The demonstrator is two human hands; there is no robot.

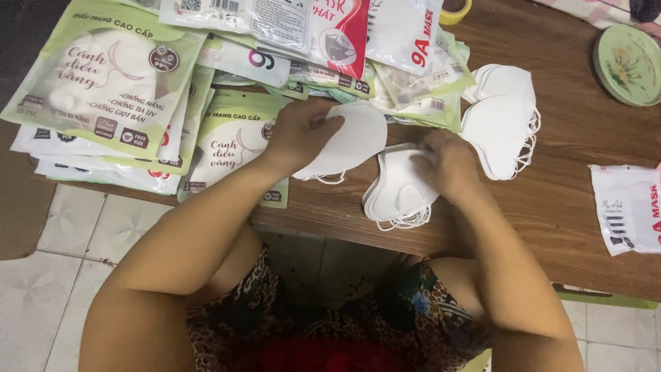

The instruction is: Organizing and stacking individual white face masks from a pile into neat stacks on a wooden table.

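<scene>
Both hands work at the near edge of the wooden worktop (551, 207). Left hand (303, 131) pinches one white mask (354, 141) by its edge, lifted. Right hand (447, 162) presses closed fingers on a mask stack (396, 196). Green packets (103, 76) lie far left.

Three groups of white masks (499, 127), perhaps a dozen overlapping green pouches (103, 76), one round green plate (628, 64), upper right.
</scene>
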